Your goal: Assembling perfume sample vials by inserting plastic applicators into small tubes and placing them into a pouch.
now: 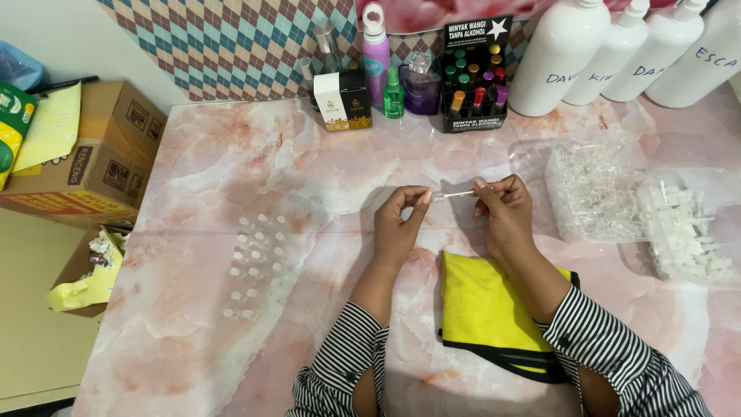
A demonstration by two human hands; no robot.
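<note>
Holding one clear vial (454,195) pinched between my left hand (399,225) and right hand (503,210); capped vials (255,262) stand finished centre-left, while a tray of empties (594,189) waits at right.

A pink and white marble-pattern table top (231,170) fills most of the frame. In the upper part, a wall covering with a blue and brown diamond pattern (231,38) stands behind it. At the far left a plain cream wall (69,38) and a pale yellowish floor (38,340) are visible; the light is soft and even
</note>
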